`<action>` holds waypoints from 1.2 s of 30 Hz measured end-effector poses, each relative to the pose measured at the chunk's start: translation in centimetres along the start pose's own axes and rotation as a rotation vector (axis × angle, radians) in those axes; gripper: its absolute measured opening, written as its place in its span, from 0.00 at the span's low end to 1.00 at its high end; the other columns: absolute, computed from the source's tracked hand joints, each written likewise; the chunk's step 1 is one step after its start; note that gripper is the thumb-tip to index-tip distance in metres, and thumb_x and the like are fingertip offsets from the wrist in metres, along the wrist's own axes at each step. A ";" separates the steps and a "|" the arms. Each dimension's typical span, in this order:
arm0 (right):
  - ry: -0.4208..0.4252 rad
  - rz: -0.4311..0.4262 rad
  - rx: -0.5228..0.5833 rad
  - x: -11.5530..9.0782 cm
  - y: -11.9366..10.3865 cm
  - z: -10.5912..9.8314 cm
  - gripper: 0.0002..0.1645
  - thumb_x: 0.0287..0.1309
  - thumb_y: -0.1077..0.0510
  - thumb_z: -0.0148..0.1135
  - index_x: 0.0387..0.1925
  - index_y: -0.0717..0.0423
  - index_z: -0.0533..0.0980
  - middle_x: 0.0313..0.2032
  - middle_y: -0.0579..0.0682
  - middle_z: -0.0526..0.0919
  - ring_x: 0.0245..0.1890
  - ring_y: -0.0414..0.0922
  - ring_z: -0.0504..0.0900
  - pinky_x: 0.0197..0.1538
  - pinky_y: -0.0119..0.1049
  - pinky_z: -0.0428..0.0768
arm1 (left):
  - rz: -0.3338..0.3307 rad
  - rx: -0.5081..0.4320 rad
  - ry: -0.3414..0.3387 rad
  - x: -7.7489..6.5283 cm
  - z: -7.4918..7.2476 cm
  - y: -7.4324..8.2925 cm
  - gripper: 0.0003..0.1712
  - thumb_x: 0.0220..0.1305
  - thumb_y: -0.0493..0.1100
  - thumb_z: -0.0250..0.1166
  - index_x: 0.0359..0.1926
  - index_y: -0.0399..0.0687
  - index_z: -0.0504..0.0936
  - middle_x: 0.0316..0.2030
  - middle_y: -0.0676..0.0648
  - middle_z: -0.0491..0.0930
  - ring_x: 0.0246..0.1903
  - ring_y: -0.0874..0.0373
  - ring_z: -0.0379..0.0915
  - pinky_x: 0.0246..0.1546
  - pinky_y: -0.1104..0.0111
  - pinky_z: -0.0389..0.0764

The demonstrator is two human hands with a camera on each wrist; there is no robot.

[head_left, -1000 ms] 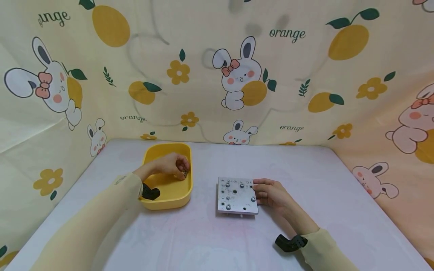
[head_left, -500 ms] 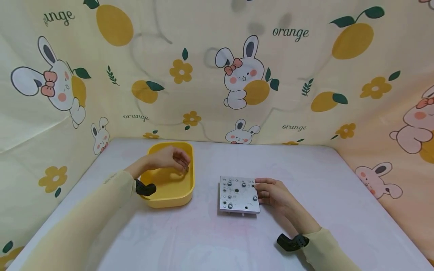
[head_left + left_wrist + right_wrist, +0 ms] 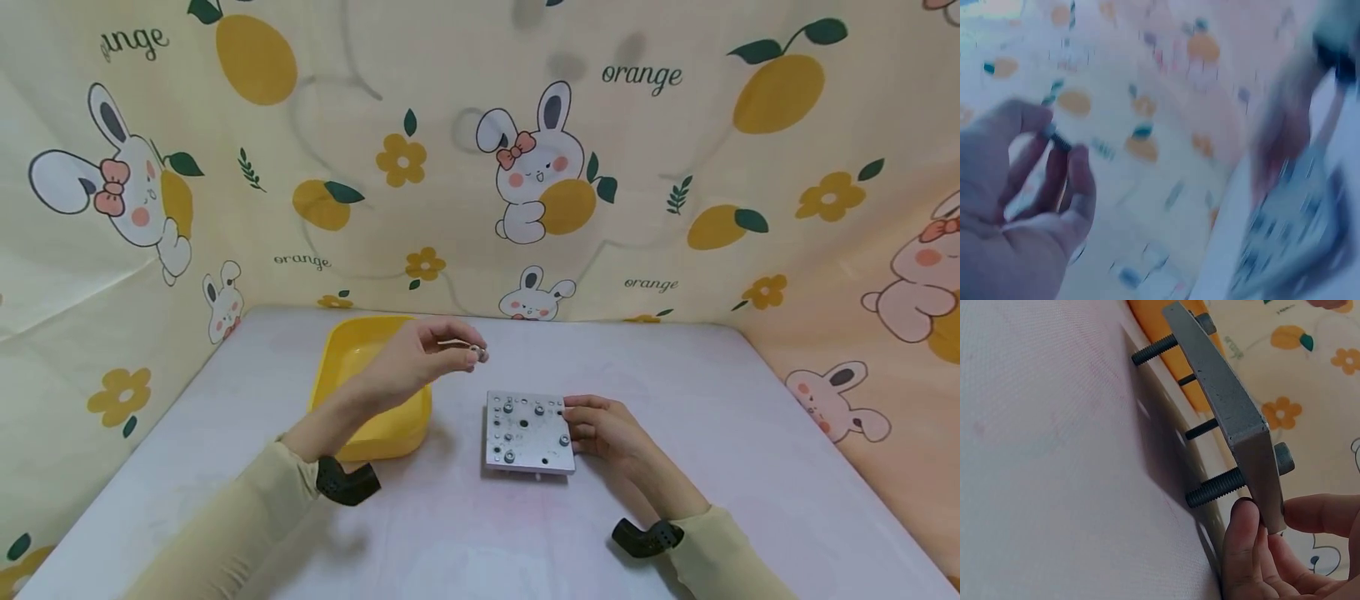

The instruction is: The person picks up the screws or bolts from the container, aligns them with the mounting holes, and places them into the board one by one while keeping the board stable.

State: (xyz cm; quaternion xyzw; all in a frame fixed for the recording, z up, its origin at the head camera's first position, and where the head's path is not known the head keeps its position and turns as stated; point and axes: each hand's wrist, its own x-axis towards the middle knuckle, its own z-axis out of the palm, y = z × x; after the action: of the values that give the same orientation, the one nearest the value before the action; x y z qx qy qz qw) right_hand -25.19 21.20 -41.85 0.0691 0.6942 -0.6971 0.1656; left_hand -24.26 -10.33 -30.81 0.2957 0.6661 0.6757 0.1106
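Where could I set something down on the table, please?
The table looks bare in front of the metal plate, between the forearms, and right of the right hand. Crowded: the plate's held edge; the yellow tray, partly hidden by the left hand.

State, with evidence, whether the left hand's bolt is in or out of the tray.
Out: the head view shows the left hand pinching the bolt to the right of the tray.
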 end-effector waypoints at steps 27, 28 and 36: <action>0.028 0.012 -0.028 -0.2 0.2 -0.1 0.25 0.65 0.62 0.60 0.61 0.65 0.70 0.45 0.55 0.83 0.35 0.47 0.80 0.37 0.38 0.80 | 0.000 0.339 0.206 1.4 7.0 -10.0 0.11 0.69 0.43 0.64 0.49 0.46 0.83 0.42 0.55 0.83 0.42 0.55 0.77 0.47 0.62 0.78; 0.025 0.012 -0.029 -0.2 0.2 -0.1 0.25 0.65 0.61 0.60 0.61 0.65 0.70 0.45 0.55 0.83 0.35 0.47 0.80 0.37 0.38 0.80 | -0.001 0.346 0.195 1.4 7.0 -10.2 0.11 0.68 0.43 0.64 0.49 0.45 0.84 0.42 0.55 0.83 0.42 0.55 0.76 0.46 0.61 0.77; 0.012 0.008 -0.026 -0.1 0.0 0.0 0.25 0.65 0.61 0.61 0.61 0.65 0.70 0.45 0.56 0.83 0.35 0.47 0.81 0.38 0.39 0.81 | 0.003 0.469 0.164 1.4 6.7 -10.6 0.12 0.69 0.41 0.64 0.50 0.46 0.85 0.43 0.60 0.81 0.45 0.56 0.72 0.51 0.54 0.73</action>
State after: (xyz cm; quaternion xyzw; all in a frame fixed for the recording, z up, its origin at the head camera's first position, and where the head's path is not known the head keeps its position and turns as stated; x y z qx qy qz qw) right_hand -25.13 21.21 -41.79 0.0740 0.7037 -0.6870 0.1654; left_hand -24.28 -3.01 -41.16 0.2587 0.8109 0.5246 -0.0164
